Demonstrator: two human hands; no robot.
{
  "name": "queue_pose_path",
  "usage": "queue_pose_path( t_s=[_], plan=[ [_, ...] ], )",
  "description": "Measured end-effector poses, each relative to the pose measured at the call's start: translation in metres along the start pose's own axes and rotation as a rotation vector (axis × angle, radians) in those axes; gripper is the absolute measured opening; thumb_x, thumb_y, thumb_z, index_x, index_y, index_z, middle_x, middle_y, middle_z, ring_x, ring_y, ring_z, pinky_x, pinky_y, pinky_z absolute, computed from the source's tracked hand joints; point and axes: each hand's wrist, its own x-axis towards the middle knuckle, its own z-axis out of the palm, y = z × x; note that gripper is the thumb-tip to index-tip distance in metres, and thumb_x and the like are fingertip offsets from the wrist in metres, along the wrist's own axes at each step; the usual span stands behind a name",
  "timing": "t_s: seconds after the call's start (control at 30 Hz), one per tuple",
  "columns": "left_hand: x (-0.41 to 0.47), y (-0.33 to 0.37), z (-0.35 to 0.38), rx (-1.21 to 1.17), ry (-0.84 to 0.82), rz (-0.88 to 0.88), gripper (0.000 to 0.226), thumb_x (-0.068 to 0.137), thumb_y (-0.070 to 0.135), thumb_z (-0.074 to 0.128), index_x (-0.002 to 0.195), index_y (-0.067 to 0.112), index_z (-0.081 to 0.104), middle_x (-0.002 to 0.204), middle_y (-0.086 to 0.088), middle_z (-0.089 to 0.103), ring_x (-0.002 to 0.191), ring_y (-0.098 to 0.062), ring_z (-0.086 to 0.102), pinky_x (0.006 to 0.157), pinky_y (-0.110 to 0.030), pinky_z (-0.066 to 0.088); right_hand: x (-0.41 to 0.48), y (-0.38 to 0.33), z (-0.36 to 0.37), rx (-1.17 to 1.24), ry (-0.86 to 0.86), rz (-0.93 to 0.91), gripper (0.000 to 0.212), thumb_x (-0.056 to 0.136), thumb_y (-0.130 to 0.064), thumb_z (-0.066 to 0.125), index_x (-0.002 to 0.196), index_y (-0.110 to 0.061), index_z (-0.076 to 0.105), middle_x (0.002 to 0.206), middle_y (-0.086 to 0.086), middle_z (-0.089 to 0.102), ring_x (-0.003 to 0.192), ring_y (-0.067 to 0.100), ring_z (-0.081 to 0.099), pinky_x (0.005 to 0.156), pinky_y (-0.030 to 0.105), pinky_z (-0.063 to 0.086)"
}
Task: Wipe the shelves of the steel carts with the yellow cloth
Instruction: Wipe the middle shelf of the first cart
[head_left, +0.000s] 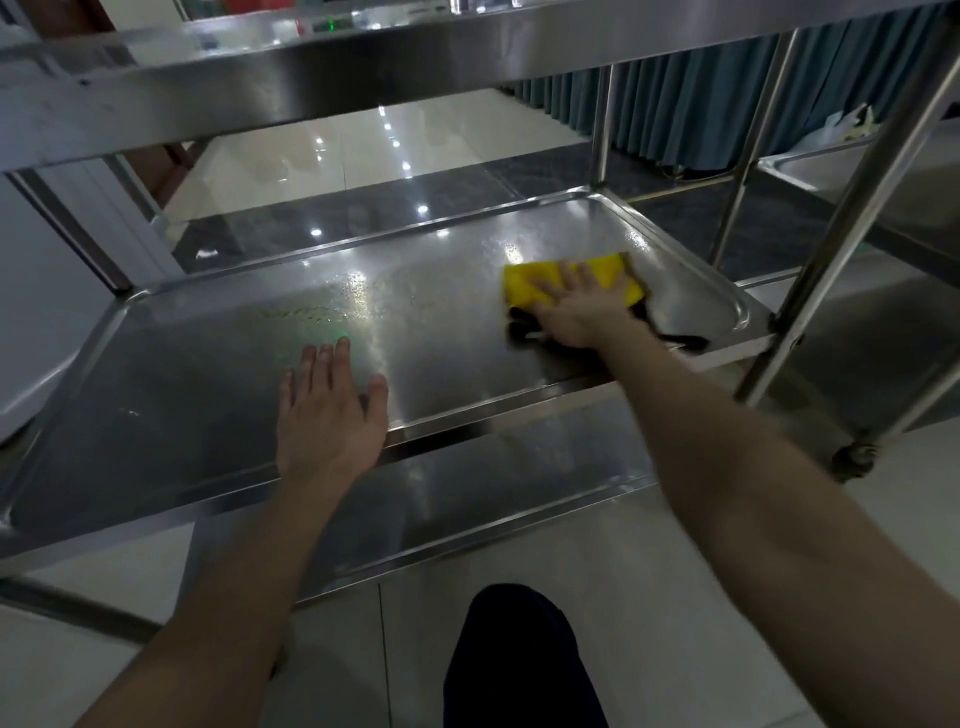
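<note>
The yellow cloth (524, 287) lies folded on the right part of the steel cart's middle shelf (208, 364). My right hand (582, 306) presses flat on the cloth with straight fingers spread over it. A dark edge of the cloth shows under my palm. My left hand (330, 410) rests flat on the near middle of the same shelf, fingers straight, holding nothing. Water droplets and streaks cover the shelf surface around the cloth.
The cart's top shelf (363, 67) hangs close overhead. A lower shelf (493, 499) sits beneath. An upright post (852, 208) stands at the right corner. A second steel cart (841, 166) is to the right, blue curtains (701, 104) behind. My dark trouser leg (519, 665) is below.
</note>
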Motion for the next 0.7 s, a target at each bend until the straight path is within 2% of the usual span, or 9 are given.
queue_pose_path(
  t_s=[0.13, 0.23, 0.37, 0.47, 0.57, 0.63, 0.7],
  plan=[
    [-0.002, 0.0, -0.003, 0.002, -0.001, 0.0, 0.084, 0.101, 0.057, 0.012, 0.17, 0.01, 0.024, 0.174, -0.016, 0.031, 0.165, -0.03, 0.02, 0.135, -0.048, 0.011, -0.022, -0.142, 0.017, -0.021, -0.048, -0.294, 0.069, 0.101, -0.071, 0.016, 0.167, -0.053, 0.007, 0.18, -0.003, -0.008, 0.165, 0.031, -0.008, 0.119, 0.077, -0.015],
    [-0.001, -0.002, -0.005, -0.022, 0.003, -0.024, 0.084, 0.1, 0.055, 0.014, 0.169, 0.009, 0.024, 0.174, -0.016, 0.031, 0.164, -0.03, 0.021, 0.134, -0.048, 0.011, -0.029, -0.168, 0.018, -0.017, -0.056, -0.375, 0.066, 0.103, -0.068, 0.018, 0.167, -0.053, 0.008, 0.18, -0.006, -0.006, 0.166, 0.028, -0.007, 0.121, 0.074, -0.014],
    [-0.002, -0.004, -0.005, -0.041, 0.009, -0.046, 0.087, 0.097, 0.056, 0.012, 0.168, 0.008, 0.026, 0.173, -0.018, 0.033, 0.163, -0.033, 0.025, 0.134, -0.049, 0.012, -0.018, -0.098, 0.008, -0.003, -0.031, -0.34, 0.061, 0.107, -0.065, 0.019, 0.166, -0.055, 0.008, 0.179, -0.013, -0.003, 0.166, 0.02, -0.003, 0.126, 0.068, -0.007],
    [-0.002, -0.003, -0.005, -0.034, 0.008, -0.049, 0.085, 0.099, 0.054, 0.015, 0.168, 0.008, 0.027, 0.173, -0.018, 0.033, 0.163, -0.032, 0.024, 0.134, -0.049, 0.012, -0.007, 0.01, -0.007, -0.021, -0.001, -0.162, 0.062, 0.107, -0.068, 0.015, 0.167, -0.054, 0.003, 0.179, -0.012, -0.005, 0.166, 0.021, -0.004, 0.127, 0.068, -0.005],
    [-0.003, 0.0, -0.004, -0.037, 0.014, -0.037, 0.083, 0.1, 0.054, 0.017, 0.168, 0.007, 0.028, 0.172, -0.019, 0.035, 0.162, -0.033, 0.024, 0.134, -0.05, 0.013, -0.012, 0.1, -0.013, -0.01, 0.011, 0.063, 0.07, 0.101, -0.072, 0.009, 0.168, -0.05, 0.003, 0.179, -0.01, -0.005, 0.166, 0.021, -0.006, 0.126, 0.069, -0.009],
    [-0.003, 0.002, -0.004, -0.029, 0.01, -0.029, 0.083, 0.1, 0.054, 0.016, 0.168, 0.008, 0.027, 0.172, -0.019, 0.034, 0.163, -0.033, 0.024, 0.135, -0.049, 0.012, -0.019, 0.108, -0.011, -0.009, 0.025, 0.125, 0.073, 0.098, -0.072, 0.007, 0.167, -0.05, 0.005, 0.18, -0.008, -0.006, 0.166, 0.023, -0.007, 0.124, 0.072, -0.011],
    [-0.004, 0.005, -0.005, -0.025, 0.01, -0.028, 0.083, 0.1, 0.054, 0.015, 0.168, 0.008, 0.028, 0.172, -0.019, 0.035, 0.163, -0.033, 0.024, 0.135, -0.049, 0.011, -0.027, 0.077, -0.006, 0.006, 0.041, 0.123, 0.068, 0.101, -0.071, 0.011, 0.167, -0.052, 0.006, 0.18, -0.005, -0.006, 0.166, 0.027, -0.006, 0.122, 0.076, -0.01]
  ],
)
